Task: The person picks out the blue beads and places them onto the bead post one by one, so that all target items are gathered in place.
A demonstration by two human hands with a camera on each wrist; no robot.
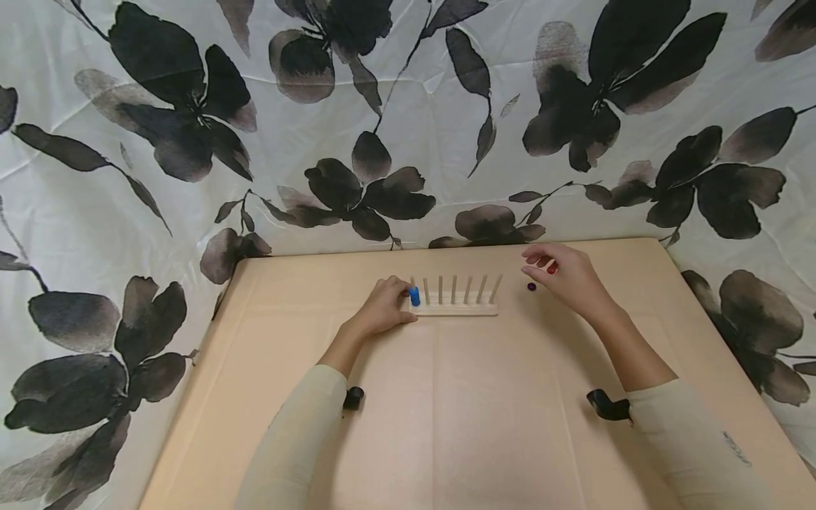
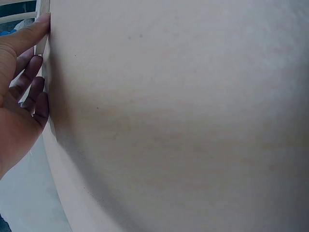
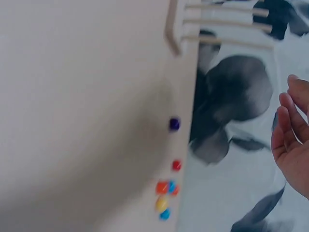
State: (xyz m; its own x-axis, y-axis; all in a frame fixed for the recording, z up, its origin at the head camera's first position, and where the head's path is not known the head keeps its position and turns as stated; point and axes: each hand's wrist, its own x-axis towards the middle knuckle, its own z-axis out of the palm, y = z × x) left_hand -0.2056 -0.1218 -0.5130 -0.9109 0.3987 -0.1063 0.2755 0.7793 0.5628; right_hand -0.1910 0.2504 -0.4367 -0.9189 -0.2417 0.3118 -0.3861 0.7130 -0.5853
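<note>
A light wooden rack with a row of upright pegs [image 1: 455, 310] stands near the back of the table. Blue beads [image 1: 414, 297] sit on its leftmost peg. My left hand [image 1: 384, 306] grips the rack's left end, with the thumb at the front edge and fingers behind, as the left wrist view also shows. To the right of the rack, my right hand [image 1: 561, 273] is raised over small beads, fingers loosely bent and nothing visible in them. A dark purple bead [image 3: 174, 123] lies nearest the rack. Past it are a red bead [image 3: 176, 165], an orange bead [image 3: 162, 187] and a yellow bead [image 3: 161, 203].
The tan tabletop [image 1: 484, 411] ends just behind the rack and beads. A white cloth with dark flowers [image 1: 472, 134] hangs behind it and shows along both sides. Black wrist straps or mounts stick out by both sleeves.
</note>
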